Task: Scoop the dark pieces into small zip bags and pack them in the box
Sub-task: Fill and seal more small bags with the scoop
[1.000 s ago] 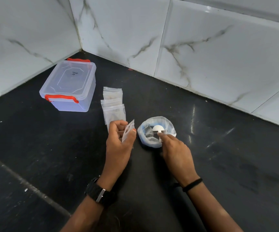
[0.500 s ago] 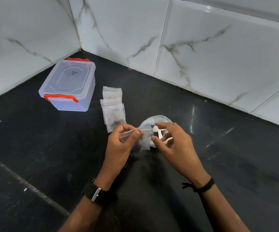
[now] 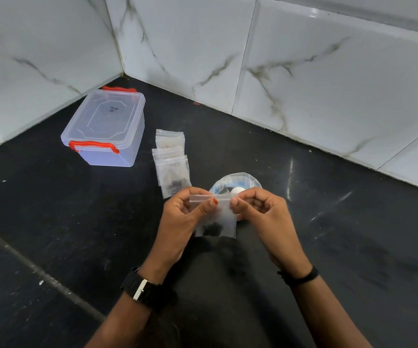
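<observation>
A small zip bag [image 3: 216,219] with dark pieces [image 3: 213,228] at its bottom is held upright above the black counter [image 3: 341,247]. Just behind it, a clear pouch [image 3: 236,183] with a white scoop [image 3: 236,191] is seen. Filled bags [image 3: 172,162] lie near a lidded box [image 3: 107,129]. The bag's top strip is pinched by left hand [image 3: 180,222] and right hand [image 3: 265,217], both grips clenched on it.

A dark stone floor [image 3: 52,222] is running beneath everything, with a pale seam [image 3: 39,272] crossing its left part. White marbled tiles [image 3: 316,71] are lining 2 walls meeting in a corner [image 3: 123,71] behind.
</observation>
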Motion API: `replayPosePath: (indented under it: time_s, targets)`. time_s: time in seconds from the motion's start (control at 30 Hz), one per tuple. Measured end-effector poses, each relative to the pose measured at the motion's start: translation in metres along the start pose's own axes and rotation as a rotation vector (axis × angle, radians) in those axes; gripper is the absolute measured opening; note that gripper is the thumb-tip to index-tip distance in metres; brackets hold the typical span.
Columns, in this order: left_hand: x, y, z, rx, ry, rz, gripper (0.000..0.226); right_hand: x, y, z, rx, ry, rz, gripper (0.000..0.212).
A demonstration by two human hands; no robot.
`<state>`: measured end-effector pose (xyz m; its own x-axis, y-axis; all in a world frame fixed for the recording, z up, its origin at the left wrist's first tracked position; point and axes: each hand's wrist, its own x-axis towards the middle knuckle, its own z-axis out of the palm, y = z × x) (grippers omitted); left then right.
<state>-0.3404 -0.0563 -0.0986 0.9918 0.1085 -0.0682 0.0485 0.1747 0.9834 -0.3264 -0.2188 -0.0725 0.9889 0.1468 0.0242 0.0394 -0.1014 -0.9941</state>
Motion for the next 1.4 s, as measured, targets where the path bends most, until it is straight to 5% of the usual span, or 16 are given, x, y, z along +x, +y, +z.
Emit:
replayPosePath:
  time_s: [0.43, 0.67, 0.83, 1.4]
  targets:
    - [0.002, 0.005, -0.009, -0.047, 0.032, 0.026, 0.021, 0.0, -0.003, -0.007, 0.075, -0.02, 0.045, 0.02]
    - [0.0, 0.004, -0.005, 0.007, -0.013, 0.016, 0.023, -0.001, 0.002, -0.001, 0.024, 0.025, -0.003, 0.006]
    - [-0.001, 0.008, -0.004, 0.146, -0.078, 0.062, 0.002, 0.0, 0.002, 0.003, -0.052, 0.006, -0.02, 0.008]
    - [-0.003, 0.011, -0.001, 0.284, -0.06, 0.148, 0.011, 0.0, 0.003, 0.013, -0.132, -0.039, 0.0, 0.005]
